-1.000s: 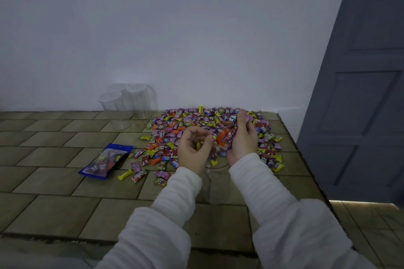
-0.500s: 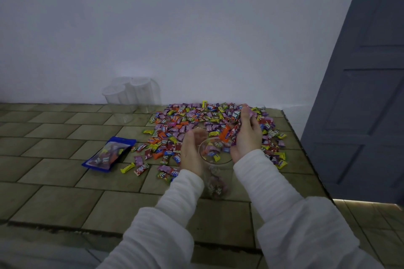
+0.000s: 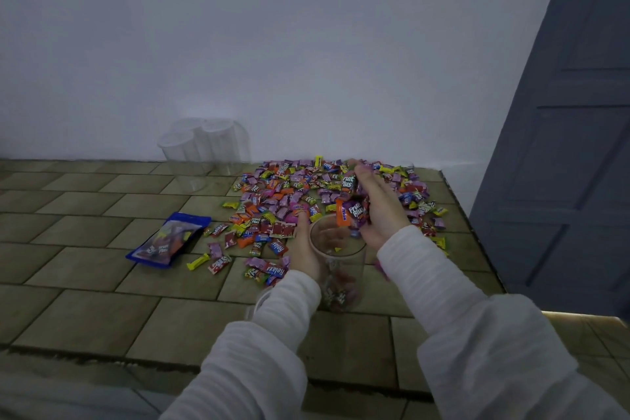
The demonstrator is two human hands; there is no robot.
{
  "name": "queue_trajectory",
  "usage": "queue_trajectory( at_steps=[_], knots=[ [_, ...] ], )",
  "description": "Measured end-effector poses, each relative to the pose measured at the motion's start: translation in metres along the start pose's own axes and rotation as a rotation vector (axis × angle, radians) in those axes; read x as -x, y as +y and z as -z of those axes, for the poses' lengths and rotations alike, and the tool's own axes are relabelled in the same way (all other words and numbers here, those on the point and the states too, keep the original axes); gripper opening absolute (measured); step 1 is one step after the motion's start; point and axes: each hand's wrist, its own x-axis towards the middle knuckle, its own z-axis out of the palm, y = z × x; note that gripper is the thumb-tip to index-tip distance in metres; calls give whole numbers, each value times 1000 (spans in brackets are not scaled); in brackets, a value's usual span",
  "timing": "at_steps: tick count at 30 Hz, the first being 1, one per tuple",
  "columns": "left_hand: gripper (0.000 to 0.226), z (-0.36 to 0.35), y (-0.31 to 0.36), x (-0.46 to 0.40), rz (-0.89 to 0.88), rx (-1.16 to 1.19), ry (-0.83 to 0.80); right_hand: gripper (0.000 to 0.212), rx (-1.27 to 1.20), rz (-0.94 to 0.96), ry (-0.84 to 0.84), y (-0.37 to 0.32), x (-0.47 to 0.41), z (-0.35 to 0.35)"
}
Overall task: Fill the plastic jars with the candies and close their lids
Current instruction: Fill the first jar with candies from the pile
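A clear plastic jar (image 3: 344, 278) stands upright on the tiled counter in front of me, with a few candies at its bottom. My left hand (image 3: 306, 251) is wrapped around the jar's left side. My right hand (image 3: 376, 211) is cupped just above and right of the jar's mouth, holding a handful of wrapped candies (image 3: 353, 211). A wide pile of wrapped candies (image 3: 293, 198) in purple, orange, yellow and red covers the counter behind the jar. A white lid (image 3: 260, 300) peeks out under my left sleeve.
Three empty clear jars (image 3: 204, 150) stand against the white wall at the back. A blue candy bag (image 3: 168, 240) lies flat to the left of the pile. The counter's right edge (image 3: 477, 235) drops off beside a grey door (image 3: 572, 160).
My left hand has closed around the jar's side. My right hand has lifted a handful of candies from the pile toward the jar's mouth.
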Motion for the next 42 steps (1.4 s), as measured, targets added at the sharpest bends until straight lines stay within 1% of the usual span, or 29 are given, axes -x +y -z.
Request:
queue_trajectory(
  at_steps=[5,8,10,12,15,18,20,22,24,27,29,32,34,37,38,42],
  knots=[
    [65,4,-2,-3,-26,11,2,18,4,29,-15,0,3,-2],
    [65,3,-2,-4,-24,21,20,19,70,58,-20,0,3,-3],
    [68,4,-3,-7,-8,15,34,21,96,71,-62,0,5,-3],
    [68,5,-5,-8,6,9,47,26,62,78,-114,2,5,-3],
    [62,7,-5,-7,31,4,88,27,38,102,-128,1,4,-1],
    [69,6,-4,-9,58,-31,89,31,-7,92,-127,0,5,-1],
    [70,5,-3,-8,68,-14,86,26,-41,85,-120,0,3,-3],
    [73,3,-3,-8,36,-20,103,21,-49,98,-120,1,2,-3],
    [77,2,-3,-9,33,-7,119,22,24,116,-116,2,1,-2],
    [72,1,0,-7,39,-59,54,17,126,134,-123,6,-1,0],
    [72,3,-2,-10,54,-64,56,13,245,202,-144,7,0,1],
    [70,5,-2,-11,26,-79,89,14,406,293,-140,9,3,-2],
    [70,5,0,-10,40,-89,109,16,417,290,-116,9,5,-5],
    [71,4,1,-9,38,-62,21,19,376,259,-73,9,5,-7],
    [71,4,1,-8,45,-41,21,18,374,257,-67,8,6,-7],
    [68,1,4,-5,55,-120,21,15,473,318,-84,4,10,-11]
  ],
)
